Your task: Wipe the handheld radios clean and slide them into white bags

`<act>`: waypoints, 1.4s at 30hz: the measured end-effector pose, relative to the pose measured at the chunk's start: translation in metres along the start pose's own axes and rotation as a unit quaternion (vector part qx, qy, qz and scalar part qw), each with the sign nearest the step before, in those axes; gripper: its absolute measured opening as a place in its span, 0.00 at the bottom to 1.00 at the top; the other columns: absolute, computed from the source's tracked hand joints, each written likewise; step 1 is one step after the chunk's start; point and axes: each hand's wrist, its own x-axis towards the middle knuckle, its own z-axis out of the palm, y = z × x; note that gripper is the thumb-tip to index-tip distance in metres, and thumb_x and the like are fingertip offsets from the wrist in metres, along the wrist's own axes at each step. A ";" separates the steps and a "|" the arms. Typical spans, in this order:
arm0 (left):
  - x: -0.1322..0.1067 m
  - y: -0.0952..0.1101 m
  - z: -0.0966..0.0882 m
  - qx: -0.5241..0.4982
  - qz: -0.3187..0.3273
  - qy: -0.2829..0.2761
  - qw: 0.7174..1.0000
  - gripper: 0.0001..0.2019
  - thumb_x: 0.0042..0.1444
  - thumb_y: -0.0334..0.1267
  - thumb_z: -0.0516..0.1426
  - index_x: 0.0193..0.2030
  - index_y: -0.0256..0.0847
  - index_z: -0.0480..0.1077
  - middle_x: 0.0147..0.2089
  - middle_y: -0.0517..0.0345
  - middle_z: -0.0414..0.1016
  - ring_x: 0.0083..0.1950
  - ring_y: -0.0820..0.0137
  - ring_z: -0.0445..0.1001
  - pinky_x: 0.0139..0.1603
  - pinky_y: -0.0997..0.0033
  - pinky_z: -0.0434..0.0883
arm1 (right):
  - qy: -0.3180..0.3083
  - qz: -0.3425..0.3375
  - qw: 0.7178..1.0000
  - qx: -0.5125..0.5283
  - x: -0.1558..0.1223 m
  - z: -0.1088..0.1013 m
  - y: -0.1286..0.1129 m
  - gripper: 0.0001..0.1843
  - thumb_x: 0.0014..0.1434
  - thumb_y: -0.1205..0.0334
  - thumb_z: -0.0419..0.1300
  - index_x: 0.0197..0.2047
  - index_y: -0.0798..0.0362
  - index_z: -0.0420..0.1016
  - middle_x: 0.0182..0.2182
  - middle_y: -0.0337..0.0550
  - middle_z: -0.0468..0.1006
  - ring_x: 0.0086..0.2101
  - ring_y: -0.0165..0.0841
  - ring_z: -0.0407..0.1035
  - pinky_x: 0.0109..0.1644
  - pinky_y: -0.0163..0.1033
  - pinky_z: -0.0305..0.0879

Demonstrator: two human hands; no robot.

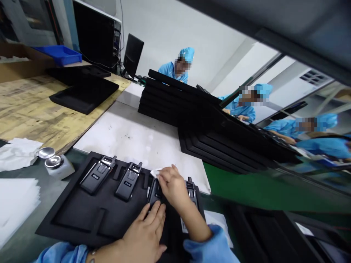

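Note:
A black foam tray [76, 215] in front of me holds several black handheld radios. Two radios [98, 174] [128, 181] lie untouched in its left slots. My right hand [172, 186] is closed on a small white cloth [155, 172] and presses it on the top of a third radio [155, 191]. My left hand [146, 233] lies flat with fingers stretched out, steadying that radio's lower end. A fourth radio [191, 188] shows partly behind my right wrist.
A dispenser bottle with a metal top [56, 165] and white cloths [18, 153] sit at left, white sheets [16, 204] below. Stacks of black trays [175, 102] [233, 146] stand behind. Three people in blue work at the far right. A blue bin [59, 54] is far left.

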 end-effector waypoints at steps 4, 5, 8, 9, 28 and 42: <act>-0.001 -0.003 0.001 -0.013 0.020 -0.001 1.000 0.34 0.67 0.56 0.43 0.66 0.28 0.60 0.71 0.42 0.54 0.72 0.55 0.52 0.66 0.55 0.54 | 0.021 0.017 1.000 -0.013 0.002 0.004 0.000 0.09 0.64 0.68 0.53 0.38 0.51 0.75 0.33 0.44 0.76 0.34 0.36 0.72 0.61 0.59 0.60; -0.002 -0.004 0.002 -0.014 0.020 -0.002 1.000 0.34 0.67 0.56 0.43 0.67 0.28 0.60 0.71 0.42 0.54 0.72 0.55 0.51 0.66 0.55 0.54 | 0.013 0.006 1.000 -0.017 0.005 0.005 0.001 0.10 0.64 0.69 0.53 0.39 0.51 0.76 0.33 0.44 0.76 0.35 0.36 0.72 0.61 0.59 0.60; -0.004 -0.004 0.006 -0.017 0.000 -0.008 1.000 0.34 0.67 0.55 0.44 0.69 0.28 0.56 0.73 0.43 0.49 0.74 0.55 0.45 0.68 0.54 0.51 | -0.022 -0.041 0.998 -0.033 0.023 0.000 0.011 0.13 0.63 0.71 0.52 0.39 0.52 0.78 0.33 0.45 0.76 0.35 0.37 0.72 0.63 0.63 0.55; -0.005 -0.005 0.008 -0.017 -0.001 -0.008 1.000 0.34 0.66 0.55 0.44 0.69 0.28 0.54 0.73 0.43 0.47 0.74 0.55 0.44 0.68 0.54 0.51 | -0.013 -0.036 0.999 -0.026 0.030 -0.006 0.015 0.13 0.62 0.72 0.52 0.38 0.52 0.78 0.33 0.45 0.76 0.35 0.38 0.72 0.63 0.63 0.56; -0.004 -0.003 0.001 -0.050 0.001 -0.022 0.998 0.33 0.66 0.50 0.47 0.70 0.29 0.52 0.74 0.44 0.46 0.75 0.57 0.41 0.71 0.55 0.47 | -0.151 -0.163 0.975 0.003 -0.001 -0.047 0.051 0.26 0.59 0.79 0.47 0.46 0.46 0.79 0.37 0.42 0.77 0.38 0.33 0.73 0.61 0.59 0.63; -0.061 -0.050 -0.052 0.068 -0.184 0.037 0.980 0.29 0.63 0.46 0.53 0.68 0.35 0.58 0.71 0.45 0.56 0.71 0.56 0.54 0.69 0.54 0.54 | -0.039 -0.173 0.984 0.027 0.075 0.055 -0.044 0.24 0.58 0.78 0.51 0.46 0.46 0.81 0.39 0.46 0.76 0.40 0.38 0.72 0.61 0.59 0.63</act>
